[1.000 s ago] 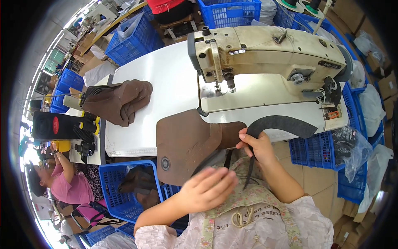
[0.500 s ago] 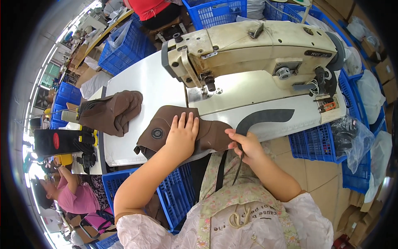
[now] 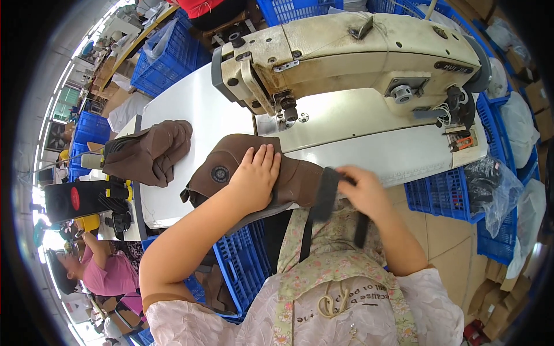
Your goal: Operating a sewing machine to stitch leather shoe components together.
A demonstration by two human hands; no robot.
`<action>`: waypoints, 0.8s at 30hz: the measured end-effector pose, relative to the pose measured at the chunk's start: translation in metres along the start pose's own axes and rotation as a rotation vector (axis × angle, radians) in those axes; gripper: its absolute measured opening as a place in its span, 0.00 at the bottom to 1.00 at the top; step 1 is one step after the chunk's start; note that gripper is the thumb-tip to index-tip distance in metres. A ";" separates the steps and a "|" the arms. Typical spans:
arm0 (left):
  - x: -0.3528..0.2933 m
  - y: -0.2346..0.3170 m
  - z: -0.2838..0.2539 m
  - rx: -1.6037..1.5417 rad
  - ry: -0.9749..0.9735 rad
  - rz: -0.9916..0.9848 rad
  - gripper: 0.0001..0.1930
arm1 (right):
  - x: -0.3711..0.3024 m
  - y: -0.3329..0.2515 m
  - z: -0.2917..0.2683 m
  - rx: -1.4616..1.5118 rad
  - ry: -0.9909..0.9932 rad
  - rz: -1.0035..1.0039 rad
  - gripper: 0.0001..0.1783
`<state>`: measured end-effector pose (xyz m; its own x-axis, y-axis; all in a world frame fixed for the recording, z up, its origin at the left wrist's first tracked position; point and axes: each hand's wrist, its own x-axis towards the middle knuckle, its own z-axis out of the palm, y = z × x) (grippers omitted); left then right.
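Touching brown piece point(image 3: 292, 176): left hand point(image 3: 257, 180); holding black strip point(image 3: 326, 196): right hand point(image 3: 363, 189).

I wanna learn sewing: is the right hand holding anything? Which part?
The right hand holds a black strip partway along its length; blur hides the exact spot.

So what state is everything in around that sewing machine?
Left hand: laid open on the brown piece
Right hand: closed on the dark strip
Brown piece: lying on the white table
Dark strip: hanging, blurred
Brown bundle: crumpled
Sewing machine: upright; can't tell whether running
Clear bag: draped over a blue crate
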<state>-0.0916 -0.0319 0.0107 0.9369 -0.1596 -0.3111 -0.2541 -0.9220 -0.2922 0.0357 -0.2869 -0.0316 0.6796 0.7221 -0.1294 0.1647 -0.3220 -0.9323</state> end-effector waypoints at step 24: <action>-0.012 0.013 0.011 -0.103 0.045 -0.040 0.44 | 0.071 -0.028 0.035 -0.335 0.503 -0.095 0.22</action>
<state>-0.1091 -0.0386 0.0011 0.9562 -0.1353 -0.2595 -0.1923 -0.9589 -0.2085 0.0544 -0.2057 -0.0268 0.8915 0.4062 0.2008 0.4020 -0.5043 -0.7643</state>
